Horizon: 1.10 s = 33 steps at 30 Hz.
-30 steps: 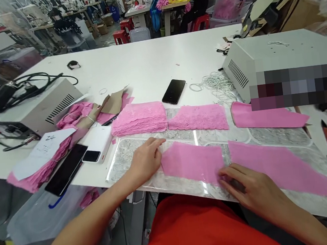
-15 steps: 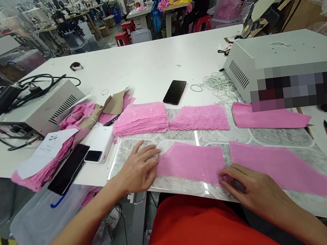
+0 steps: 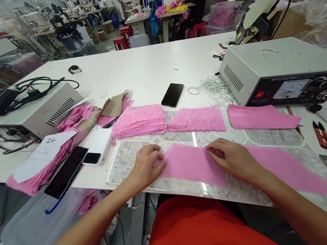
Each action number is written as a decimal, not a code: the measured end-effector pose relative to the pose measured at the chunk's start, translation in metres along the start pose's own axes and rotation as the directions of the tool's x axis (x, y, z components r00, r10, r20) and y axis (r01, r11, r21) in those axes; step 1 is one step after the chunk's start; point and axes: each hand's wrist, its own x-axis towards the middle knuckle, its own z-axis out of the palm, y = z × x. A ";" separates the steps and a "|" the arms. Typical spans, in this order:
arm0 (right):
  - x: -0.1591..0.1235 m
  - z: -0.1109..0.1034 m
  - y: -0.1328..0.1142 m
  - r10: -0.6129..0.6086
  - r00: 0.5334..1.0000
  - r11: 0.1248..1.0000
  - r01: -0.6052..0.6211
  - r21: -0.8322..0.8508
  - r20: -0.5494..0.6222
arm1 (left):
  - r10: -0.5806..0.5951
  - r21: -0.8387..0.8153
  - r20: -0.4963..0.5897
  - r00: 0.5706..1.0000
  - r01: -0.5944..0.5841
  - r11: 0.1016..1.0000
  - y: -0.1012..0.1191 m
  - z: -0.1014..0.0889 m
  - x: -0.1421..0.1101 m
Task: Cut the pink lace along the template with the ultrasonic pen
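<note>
1. Hands first: the left hand (image 3: pixel 146 167) lies flat, fingers slightly curled, on the left edge of a pink fabric piece (image 3: pixel 190 162) at the lower middle of the frame; the right hand (image 3: pixel 235 159) presses open-palmed on its right edge. Neither hand grips anything; both only pin the cloth down.
2. Fabric piece: it lies spread flat on the clear work plate (image 3: pixel 121 162), touching a longer pink strip (image 3: pixel 289 169) that runs toward the lower right.
3. Done, as it looks: a thick stack of pink lace (image 3: pixel 139 120) and a thinner pile of lace (image 3: pixel 196 119) sit side by side just above the hands, and another flat pink piece (image 3: pixel 261 116) lies to their right.
4. Left, by my judgement: the piece under the hands appears only laid out and smoothed, not yet joined or trimmed; more pink cloth waits in a bundle (image 3: pixel 39 172) at the left.
5. Nearby: orange snips (image 3: pixel 321 140) at the right edge, a black phone (image 3: pixel 172 94) above the stacks, a grey machine (image 3: pixel 278 71) at the upper right.
</note>
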 end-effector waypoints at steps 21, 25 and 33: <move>0.001 0.003 -0.002 0.048 0.998 0.998 -0.047 -0.049 0.028 | 0.019 0.086 0.016 1.000 -0.020 0.996 0.008 -0.002 0.021; 0.001 0.004 -0.001 0.034 0.999 0.997 -0.033 -0.070 0.010 | -0.038 0.057 0.025 0.999 0.036 0.998 0.009 0.003 0.037; 0.002 0.006 0.000 0.021 1.000 0.999 -0.020 -0.041 0.010 | -0.037 0.069 0.020 0.999 0.036 0.997 0.013 0.013 0.053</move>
